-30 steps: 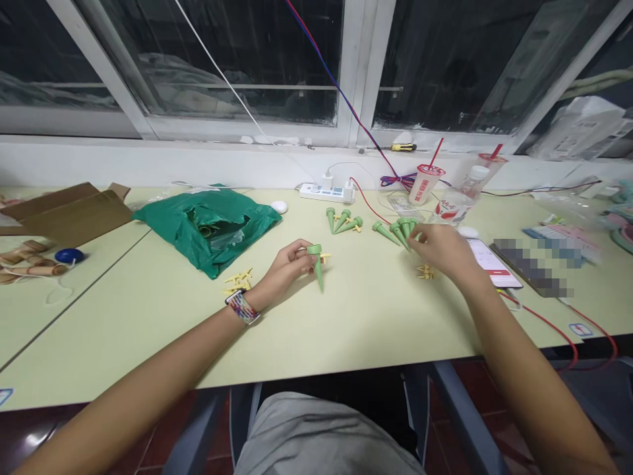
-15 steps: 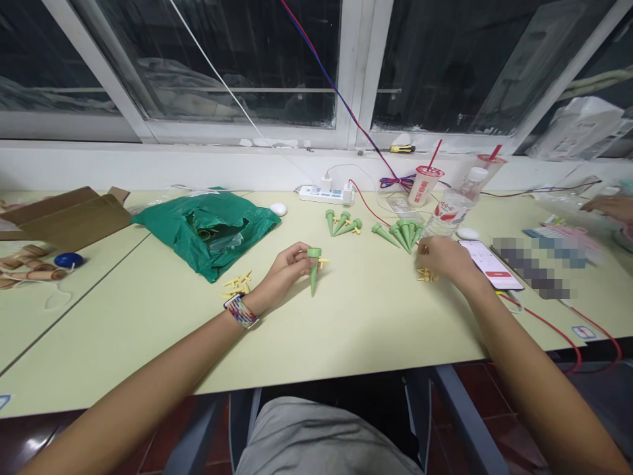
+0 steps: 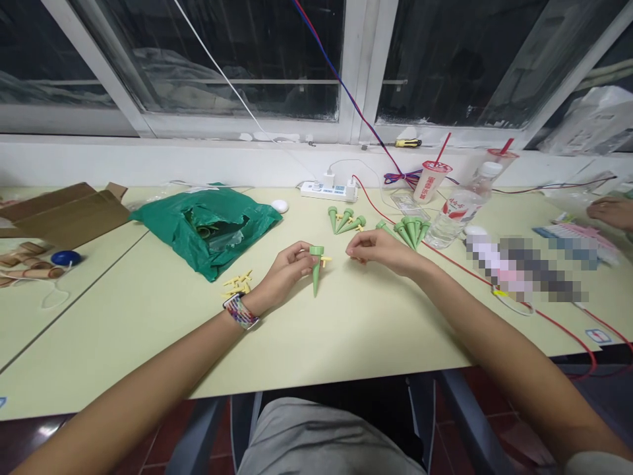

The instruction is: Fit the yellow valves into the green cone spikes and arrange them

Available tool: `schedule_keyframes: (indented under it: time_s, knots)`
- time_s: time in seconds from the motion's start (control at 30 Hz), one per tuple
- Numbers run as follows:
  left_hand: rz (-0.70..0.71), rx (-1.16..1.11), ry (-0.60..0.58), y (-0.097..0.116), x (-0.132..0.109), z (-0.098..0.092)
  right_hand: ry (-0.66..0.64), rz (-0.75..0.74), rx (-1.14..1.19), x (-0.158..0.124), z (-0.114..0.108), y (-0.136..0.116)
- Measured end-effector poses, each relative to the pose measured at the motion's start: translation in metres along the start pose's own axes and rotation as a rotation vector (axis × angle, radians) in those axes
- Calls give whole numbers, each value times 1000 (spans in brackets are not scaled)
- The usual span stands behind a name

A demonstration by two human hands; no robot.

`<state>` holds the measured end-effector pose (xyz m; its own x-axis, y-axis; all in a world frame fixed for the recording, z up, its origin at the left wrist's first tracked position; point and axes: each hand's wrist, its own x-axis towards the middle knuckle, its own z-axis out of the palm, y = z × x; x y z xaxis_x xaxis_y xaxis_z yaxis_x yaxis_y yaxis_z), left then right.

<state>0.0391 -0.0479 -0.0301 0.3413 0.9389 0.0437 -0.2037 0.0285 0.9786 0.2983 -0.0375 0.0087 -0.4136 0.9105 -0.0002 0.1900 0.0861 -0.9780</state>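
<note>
Head camera, as I watched it from afar: a pale yellow table [image 3: 346,336] ran along a window, and the wearer's two forearms reached onto it from below. The left hand [image 3: 285,276] was clamped on a green plastic spike [image 3: 315,277], its fingertips near the spike's top and its point aimed down at the tabletop. A small yellow fitting [image 3: 325,261] showed just beside the spike, though from this view I could not quite tell whether the two were joined. A braided multicoloured wristband [image 3: 241,311] circled that wrist.

The right hand [image 3: 380,252] was apart from the left but near it, thumb and fingers drawn together – I could not tell whether anything small sat between them. Beyond the hands lay a group of three green spikes [image 3: 343,221] and, further right, a tighter bunch of green spikes [image 3: 409,232]. A small pile of yellow fittings [image 3: 237,282] lay left of the left hand, close to a torn green plastic bag [image 3: 208,231].

Further back stood a white power strip [image 3: 329,191], a paper cup with a red straw [image 3: 428,181] and a water bottle [image 3: 452,211]. At the far right, another person's hand [image 3: 610,212] rested near the table's edge.
</note>
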Motion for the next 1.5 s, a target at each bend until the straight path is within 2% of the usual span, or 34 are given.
schedule_keyframes:
  time_s: [0.2,0.33,0.57,0.77,0.97,1.07,1.5]
  knots:
    - [-5,-28,-23,1,0,0,237,-117,214,13,35,20]
    - [-44,-78,-15,2,0,1,276,-158,275,8,49,33]
    - [-84,-121,6,5,-1,2,354,-211,252,0,53,36]
    - [-107,-142,-3,4,-2,1,366,-267,187,-1,57,39]
    - [-108,-127,-11,4,-2,-1,398,-406,78,-1,57,44]
    - [-107,-134,-16,3,-2,-1,392,-431,40,-3,57,45]
    - [-73,-55,-72,-1,-5,1,325,-269,79,-7,64,49]
